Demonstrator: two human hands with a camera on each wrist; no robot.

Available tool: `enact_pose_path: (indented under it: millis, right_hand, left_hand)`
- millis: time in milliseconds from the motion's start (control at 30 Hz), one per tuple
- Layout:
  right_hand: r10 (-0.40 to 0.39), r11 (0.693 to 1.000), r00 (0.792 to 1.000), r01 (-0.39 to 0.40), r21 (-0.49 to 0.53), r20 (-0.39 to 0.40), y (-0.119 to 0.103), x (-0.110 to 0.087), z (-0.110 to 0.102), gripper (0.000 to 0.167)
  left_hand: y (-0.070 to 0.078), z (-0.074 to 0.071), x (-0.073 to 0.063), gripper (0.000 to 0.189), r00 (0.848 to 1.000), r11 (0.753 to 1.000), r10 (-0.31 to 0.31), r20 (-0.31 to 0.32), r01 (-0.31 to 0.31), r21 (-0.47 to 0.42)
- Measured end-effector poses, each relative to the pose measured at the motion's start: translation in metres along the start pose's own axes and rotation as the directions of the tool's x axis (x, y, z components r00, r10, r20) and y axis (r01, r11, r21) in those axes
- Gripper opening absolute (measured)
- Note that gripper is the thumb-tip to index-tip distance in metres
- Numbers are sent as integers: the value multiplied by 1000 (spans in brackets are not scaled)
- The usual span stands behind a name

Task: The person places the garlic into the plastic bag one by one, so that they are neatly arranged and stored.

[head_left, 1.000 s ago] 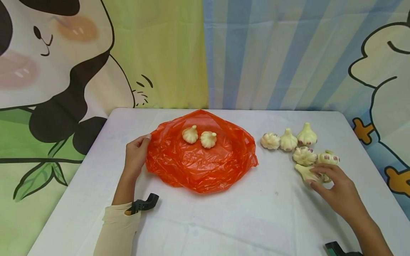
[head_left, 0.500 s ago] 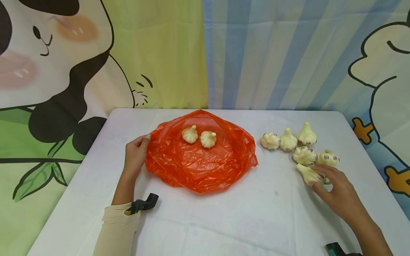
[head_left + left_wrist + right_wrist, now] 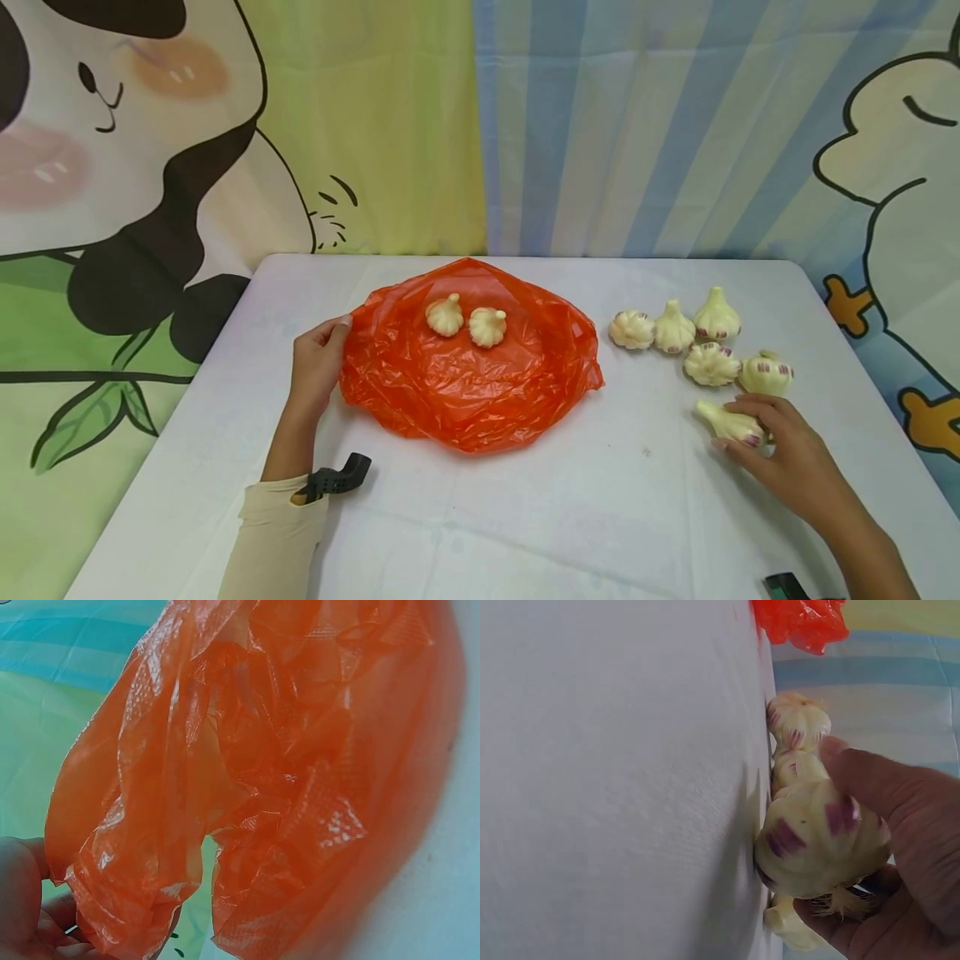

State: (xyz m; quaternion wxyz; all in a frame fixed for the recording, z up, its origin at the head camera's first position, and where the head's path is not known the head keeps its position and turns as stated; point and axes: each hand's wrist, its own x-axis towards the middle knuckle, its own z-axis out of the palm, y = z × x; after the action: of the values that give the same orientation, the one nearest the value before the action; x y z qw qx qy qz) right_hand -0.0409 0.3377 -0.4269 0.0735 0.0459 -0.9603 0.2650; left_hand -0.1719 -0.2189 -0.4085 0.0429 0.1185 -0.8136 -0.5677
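"held bulb sits nearer the person than one second earlier, and its neck is now parted from the garlic behind it."

"state of the right hand?"

"holding. thumb and fingers are closed around the garlic; the right wrist view shows the root tuft beside the lower fingers. contact between bulb and counter: cannot tell."

"confirm the neighbouring parts."

"cluster: five bulbs in plain view on the right side of the counter, grouped closely, just beyond the right hand. whether another lies under the fingers cannot be told."

"left hand?"

"unchanged. it pinches the left edge of the orange-red bag, which lies spread and crumpled at mid-counter. the left wrist view shows the film bunched at the fingertips."

"bag contents?"

"two loose bulbs show side by side against the far half of the bag, in the same position as before. inside or on top: judged inside, not certain."

"significance of the change?"

"in my judgement, the grip is established and the bulb is separated from its neighbours, while the bag is steadied. the held bulb remains well apart from the bag."
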Motion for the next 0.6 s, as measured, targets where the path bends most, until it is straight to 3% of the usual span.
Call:
enact_pose_path:
  millis: [367,600]
  right_hand:
    - [65,996,995,-61,-58,70,-1,1,-4,57]
    - [79,995,996,-76,-65,50,1,0,-5,56]
  left_hand:
    - [-1,0,1,62,1000,1000,-16,-3,16,4]
    - [-1,0,1,62,1000,1000,-10,-4,10,7]
